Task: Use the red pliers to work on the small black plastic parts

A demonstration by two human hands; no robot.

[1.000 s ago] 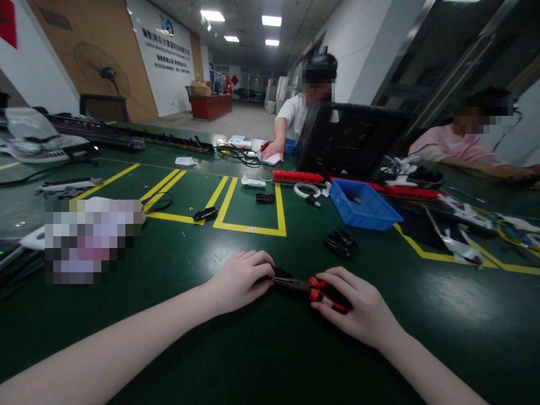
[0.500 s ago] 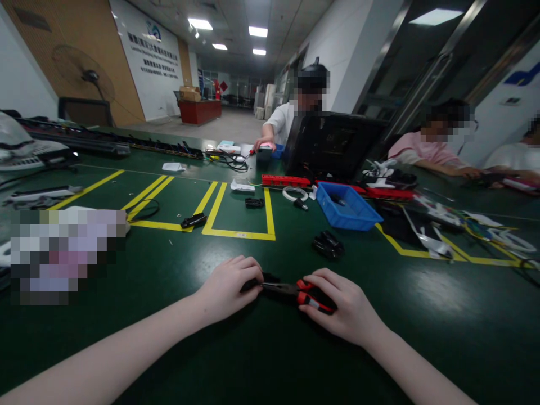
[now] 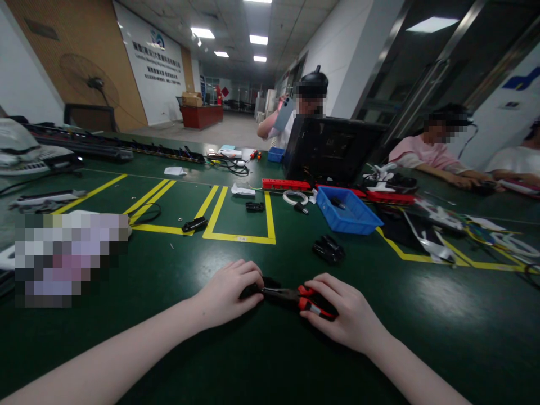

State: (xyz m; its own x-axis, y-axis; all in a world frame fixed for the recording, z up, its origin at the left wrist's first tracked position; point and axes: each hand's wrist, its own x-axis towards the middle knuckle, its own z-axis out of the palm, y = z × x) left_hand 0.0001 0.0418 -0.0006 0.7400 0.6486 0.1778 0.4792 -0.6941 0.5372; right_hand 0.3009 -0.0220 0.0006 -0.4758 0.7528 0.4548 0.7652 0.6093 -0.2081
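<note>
My right hand (image 3: 343,312) is closed round the red and black handles of needle-nose pliers (image 3: 287,293). The pliers' jaws point left and meet a small black part (image 3: 250,290) pinched in the fingers of my left hand (image 3: 232,289). Most of that part is hidden by the fingers, so its kind cannot be made out. Several similar-looking black pieces (image 3: 328,248) lie together beyond my right hand. Another black piece (image 3: 255,207) sits inside a yellow-taped rectangle, and one more black piece (image 3: 194,224) lies across the tape to its left.
A blue tray (image 3: 350,216) holding a dark item stands ahead to the right, beside a white coiled cable (image 3: 295,198). Red power strips (image 3: 286,184) and a black monitor (image 3: 337,147) are behind. A pixelated bundle (image 3: 71,253) lies left. Co-workers sit across and to the right.
The person opposite has drawn the hand back from the table and now holds a phone up. My hands keep their grip on the pliers and black part; the view has tipped slightly upward.
</note>
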